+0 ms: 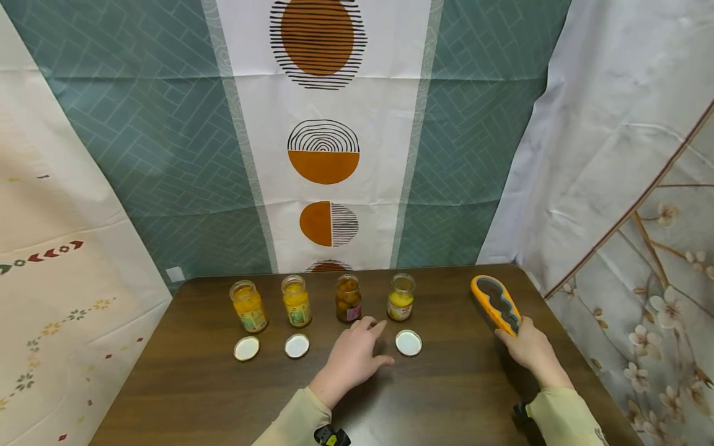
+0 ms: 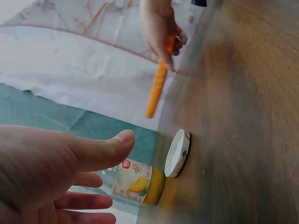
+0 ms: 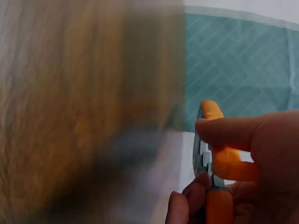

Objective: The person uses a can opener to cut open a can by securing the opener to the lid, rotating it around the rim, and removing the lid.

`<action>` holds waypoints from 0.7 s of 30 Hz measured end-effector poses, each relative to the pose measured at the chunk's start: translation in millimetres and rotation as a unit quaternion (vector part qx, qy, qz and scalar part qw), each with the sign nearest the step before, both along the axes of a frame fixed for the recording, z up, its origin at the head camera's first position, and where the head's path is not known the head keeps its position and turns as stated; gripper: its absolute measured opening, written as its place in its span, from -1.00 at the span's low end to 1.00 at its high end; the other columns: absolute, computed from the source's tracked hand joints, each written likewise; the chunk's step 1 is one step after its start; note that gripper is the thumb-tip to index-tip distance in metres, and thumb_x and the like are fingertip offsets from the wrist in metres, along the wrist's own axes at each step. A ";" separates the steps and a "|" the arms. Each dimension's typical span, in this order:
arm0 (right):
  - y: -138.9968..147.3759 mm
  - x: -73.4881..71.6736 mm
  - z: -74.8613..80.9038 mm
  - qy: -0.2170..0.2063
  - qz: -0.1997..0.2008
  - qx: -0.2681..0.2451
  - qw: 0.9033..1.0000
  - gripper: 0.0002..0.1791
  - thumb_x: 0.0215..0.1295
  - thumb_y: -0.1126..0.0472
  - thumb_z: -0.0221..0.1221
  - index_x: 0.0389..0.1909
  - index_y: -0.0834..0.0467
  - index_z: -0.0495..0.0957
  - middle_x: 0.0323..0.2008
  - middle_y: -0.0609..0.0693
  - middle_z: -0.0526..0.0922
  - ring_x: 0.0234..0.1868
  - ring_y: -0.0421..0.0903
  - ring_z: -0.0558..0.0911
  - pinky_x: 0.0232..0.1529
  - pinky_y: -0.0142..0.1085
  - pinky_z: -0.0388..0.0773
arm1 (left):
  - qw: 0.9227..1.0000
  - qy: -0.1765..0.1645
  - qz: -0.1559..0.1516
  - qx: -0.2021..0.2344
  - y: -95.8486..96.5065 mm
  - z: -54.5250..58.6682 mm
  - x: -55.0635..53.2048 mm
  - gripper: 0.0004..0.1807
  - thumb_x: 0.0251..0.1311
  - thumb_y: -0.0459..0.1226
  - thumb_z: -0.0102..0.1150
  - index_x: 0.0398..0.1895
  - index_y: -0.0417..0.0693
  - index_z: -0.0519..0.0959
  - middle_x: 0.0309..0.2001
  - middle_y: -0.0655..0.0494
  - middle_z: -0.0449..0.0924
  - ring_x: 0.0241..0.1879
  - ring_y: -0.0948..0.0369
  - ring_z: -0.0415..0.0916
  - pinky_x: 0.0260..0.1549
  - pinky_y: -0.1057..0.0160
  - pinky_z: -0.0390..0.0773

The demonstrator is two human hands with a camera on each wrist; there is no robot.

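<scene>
My right hand [image 1: 532,350] grips the end of an orange and grey jar opener [image 1: 493,301], raised over the right side of the table. In the right wrist view, thumb and fingers close round its handle. My left hand [image 1: 354,356] hovers with spread, relaxed fingers in front of a brown-filled glass jar [image 1: 348,299], holding nothing. A yellow-filled jar [image 1: 401,297] with a peach-pictured label stands to its right, with a white-lined lid [image 1: 408,342] in front. In the left wrist view, the thumb and fingers [image 2: 106,151] are apart from that jar.
Two more lidless jars of yellow contents, one at far left [image 1: 249,306] and one beside it [image 1: 296,301], stand along the back. A lid [image 1: 246,348] and another lid [image 1: 297,345] lie before them. Fabric [image 1: 468,124] hangs behind the brown table [image 1: 184,390].
</scene>
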State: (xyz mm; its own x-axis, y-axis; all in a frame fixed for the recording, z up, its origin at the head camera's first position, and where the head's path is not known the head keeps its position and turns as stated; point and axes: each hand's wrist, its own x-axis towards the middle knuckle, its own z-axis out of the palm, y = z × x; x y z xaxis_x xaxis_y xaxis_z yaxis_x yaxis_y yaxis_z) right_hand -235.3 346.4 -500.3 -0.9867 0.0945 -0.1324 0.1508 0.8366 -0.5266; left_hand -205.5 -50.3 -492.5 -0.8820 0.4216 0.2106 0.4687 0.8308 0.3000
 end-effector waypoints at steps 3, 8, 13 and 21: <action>3.2 -2.7 -6.7 -0.012 -0.002 0.015 1.000 -0.10 0.55 -0.05 0.17 0.28 0.72 0.05 -0.01 0.70 0.48 -0.04 0.56 0.59 -0.05 0.30 0.54 | 1.000 -0.005 0.001 0.010 -5.4 0.3 1.5 -0.19 0.16 0.10 0.60 0.39 -0.11 0.62 0.19 -0.05 0.63 0.13 -0.01 0.61 -0.01 -0.08 0.68; 4.1 -4.1 -15.1 -0.015 -0.002 0.056 0.998 -0.11 0.49 -0.10 0.23 0.18 0.71 0.15 -0.06 0.72 0.40 -0.04 0.65 0.53 -0.03 0.37 0.51 | 1.000 -0.020 0.004 0.019 -9.6 -0.9 2.4 -0.20 0.18 0.08 0.59 0.41 -0.10 0.60 0.20 -0.06 0.62 0.16 -0.03 0.60 0.01 -0.11 0.66; 6.7 -1.7 -17.6 -0.047 -0.023 0.082 0.995 -0.03 0.45 -0.29 0.22 0.19 0.62 0.22 -0.11 0.61 0.41 -0.08 0.60 0.54 -0.16 0.35 0.52 | 0.999 -0.022 0.001 0.027 -13.4 -0.2 3.8 -0.20 0.19 0.08 0.57 0.41 -0.11 0.59 0.21 -0.08 0.62 0.14 -0.04 0.61 0.01 -0.10 0.67; 6.0 -2.4 -9.4 -0.071 -0.021 0.104 0.992 0.09 0.40 -0.48 0.14 0.22 0.58 0.28 -0.15 0.53 0.45 -0.12 0.50 0.57 -0.25 0.28 0.53 | 0.997 -0.043 -0.007 0.059 -38.3 9.3 12.6 -0.23 0.28 0.11 0.49 0.47 -0.04 0.56 0.28 -0.07 0.60 0.18 -0.02 0.62 0.07 -0.09 0.65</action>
State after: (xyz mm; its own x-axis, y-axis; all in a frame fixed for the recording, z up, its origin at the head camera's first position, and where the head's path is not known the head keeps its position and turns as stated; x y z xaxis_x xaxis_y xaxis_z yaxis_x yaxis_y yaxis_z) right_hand -237.8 352.5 -509.7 -0.9544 0.1742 -0.2425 0.2472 0.9167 -0.3140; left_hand -192.9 -88.5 -483.2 -0.8928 0.4117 0.1829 0.4490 0.7807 0.4345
